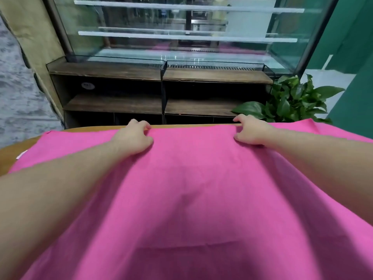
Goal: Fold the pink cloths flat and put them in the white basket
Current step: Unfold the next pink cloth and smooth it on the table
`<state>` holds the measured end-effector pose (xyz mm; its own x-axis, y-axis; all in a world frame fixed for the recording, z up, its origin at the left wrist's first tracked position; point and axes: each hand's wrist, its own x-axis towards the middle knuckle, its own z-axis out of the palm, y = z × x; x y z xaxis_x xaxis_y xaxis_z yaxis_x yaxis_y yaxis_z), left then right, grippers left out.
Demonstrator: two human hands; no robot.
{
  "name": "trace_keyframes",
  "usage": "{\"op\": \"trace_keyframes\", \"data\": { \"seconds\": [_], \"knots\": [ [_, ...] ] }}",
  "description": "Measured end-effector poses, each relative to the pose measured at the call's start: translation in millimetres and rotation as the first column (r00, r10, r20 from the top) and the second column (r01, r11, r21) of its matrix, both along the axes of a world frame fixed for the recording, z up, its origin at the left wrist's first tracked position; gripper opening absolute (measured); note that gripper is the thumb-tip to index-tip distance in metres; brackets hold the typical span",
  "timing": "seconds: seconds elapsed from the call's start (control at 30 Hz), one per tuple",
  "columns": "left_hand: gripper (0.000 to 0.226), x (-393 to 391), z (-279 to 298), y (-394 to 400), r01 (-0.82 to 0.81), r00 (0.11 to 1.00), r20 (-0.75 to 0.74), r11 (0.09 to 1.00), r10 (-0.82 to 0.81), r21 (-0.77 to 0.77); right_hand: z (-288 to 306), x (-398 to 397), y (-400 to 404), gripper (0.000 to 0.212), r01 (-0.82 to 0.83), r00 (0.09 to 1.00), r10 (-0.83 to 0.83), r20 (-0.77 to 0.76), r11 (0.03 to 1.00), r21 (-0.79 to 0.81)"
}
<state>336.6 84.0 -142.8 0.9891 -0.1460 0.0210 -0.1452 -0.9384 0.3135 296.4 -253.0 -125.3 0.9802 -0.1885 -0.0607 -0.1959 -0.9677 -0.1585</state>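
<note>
The large bright pink woven cloth is lying spread over the brown wooden counter, with its far edge reaching almost to the counter's far rim. The left hand and the right hand are both resting at this far edge, near its middle, and their fingers are curling and pinching the hem. The risk, as I judge it, is that the two hands are gripping close together, so the outer corners may be hanging or dragging when the edge is lifted, and the fold may be coming out crooked. The cloth may also be sliding on the smooth counter. Its long axis is probably running from left to right, though the near edge is hidden. The white basket is not showing in this view.
</note>
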Motion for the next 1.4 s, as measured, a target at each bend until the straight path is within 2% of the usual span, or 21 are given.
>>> {"op": "trace_keyframes", "data": {
  "seconds": [0.1,0.2,0.3,0.4,0.43,0.47,0.5,0.53,0.6,0.67,0.7,0.73,0.8,0.87,0.93,1.03,1.1,1.17,1.23,1.3,1.4],
  "knots": [
    [0.019,4.2,4.4,0.6,-0.019,0.999,-0.047,1.0,0.019,-0.014,-0.4,2.6,-3.7,0.053,0.019,1.0,-0.019,-0.018,0.999,-0.037],
    [0.018,4.9,6.3,5.7,-0.073,0.997,0.016,0.995,0.072,0.073,2.1,0.5,-4.0,0.031,0.023,0.999,-0.021,0.024,0.995,-0.101],
    [0.018,-1.8,11.1,14.7,-0.083,0.989,0.131,0.992,0.071,0.096,9.3,-6.5,-1.4,0.011,0.03,0.997,-0.015,0.078,0.979,-0.203],
    [0.014,-3.9,10.9,22.6,-0.098,0.979,0.189,0.988,0.073,0.123,14.0,-10.9,-6.5,0.009,0.094,0.992,-0.068,0.103,0.956,-0.278],
    [0.013,-3.7,10.0,23.5,-0.128,0.982,0.149,0.99,0.117,0.064,14.6,-10.6,-8.8,0.006,0.125,0.989,-0.106,0.106,0.973,-0.194],
    [0.012,-3.9,8.7,23.3,-0.173,0.981,0.071,0.982,0.178,-0.071,13.9,-9.8,-10.3,0.006,0.152,0.984,-0.15,0.099,0.988,-0.008],
    [0.012,-4.7,6.9,21.9,-0.238,0.971,-0.043,0.938,0.235,-0.254,11.3,-8.8,-11.1,0.008,0.17,0.978,-0.194,0.082,0.957,0.237],
    [0.016,-6.3,6.0,19.8,-0.317,0.948,-0.163,0.849,0.273,-0.424,9.7,-9.0,-10.8,0.01,0.183,0.969,-0.238,0.066,0.87,0.458],
    [0.023,-11.1,4.0,14.4,-0.426,0.904,-0.323,0.624,0.278,-0.655,9.2,-14.0,-7.1,0.012,0.186,0.944,-0.325,0.059,0.671,0.717],
    [0.017,-13.8,2.5,7.8,-0.426,0.904,-0.343,0.456,0.257,-0.781,8.0,-16.0,-1.4,0.013,0.148,0.918,-0.384,0.098,0.563,0.813],
    [0.01,-13.2,2.1,4.8,-0.406,0.911,-0.323,0.409,0.258,-0.817,6.2,-13.9,1.4,0.015,0.122,0.901,-0.41,0.143,0.554,0.824],
    [0.005,-11.2,1.7,2.6,-0.38,0.918,-0.292,0.378,0.27,-0.845,3.4,-10.4,3.4,0.019,0.092,0.881,-0.429,0.197,0.567,0.819],
    [0.007,-0.6,-0.2,-0.7,-0.324,0.928,-0.223,0.348,0.3,-0.88,-1.9,-1.9,4.7,0.025,0.049,0.848,-0.428,0.312,0.65,0.759],
    [0.011,11.0,0.7,-5.0,-0.274,0.936,-0.167,0.344,0.31,-0.898,-4.4,7.8,4.1,0.021,0.034,0.832,-0.399,0.387,0.732,0.681],
    [0.018,24.8,1.6,-9.9,-0.223,0.946,-0.112,0.361,0.303,-0.906,-2.9,19.1,3.0,0.012,0.036,0.828,-0.362,0.429,0.797,0.603],
    [0.028,47.9,1.9,-13.0,-0.187,0.948,-0.043,0.443,0.316,-0.877,1.2,39.6,2.3,0.006,0.038,0.827,-0.312,0.467,0.861,0.508],
    [0.022,61.8,-1.9,-10.0,-0.22,0.932,-0.022,0.516,0.362,-0.828,0.2,51.6,3.9,0.006,0.06,0.841,-0.301,0.45,0.878,0.475],
    [0.012,70.1,-9.1,-4.1,-0.237,0.932,-0.001,0.607,0.363,-0.758,-6.1,62.4,4.3,0.005,0.104,0.883,-0.289,0.371,0.89,0.444],
    [0.02,68.6,-17.5,0.2,-0.205,0.959,0.033,0.771,0.28,-0.603,-15.3,66.8,5.2,0.017,0.121,0.938,-0.236,0.254,0.909,0.4],
    [0.031,58.5,-24.2,1.2,-0.189,0.971,0.065,0.906,0.23,-0.38,-24.3,63.4,7.4,0.035,0.136,0.973,-0.185,0.138,0.942,0.305],
    [0.029,34.4,-28.3,3.0,-0.115,0.972,0.186,0.98,0.145,-0.164,-31.2,49.2,13.2,0.041,0.141,0.975,-0.162,0.151,0.98,0.139]
  ]
}}
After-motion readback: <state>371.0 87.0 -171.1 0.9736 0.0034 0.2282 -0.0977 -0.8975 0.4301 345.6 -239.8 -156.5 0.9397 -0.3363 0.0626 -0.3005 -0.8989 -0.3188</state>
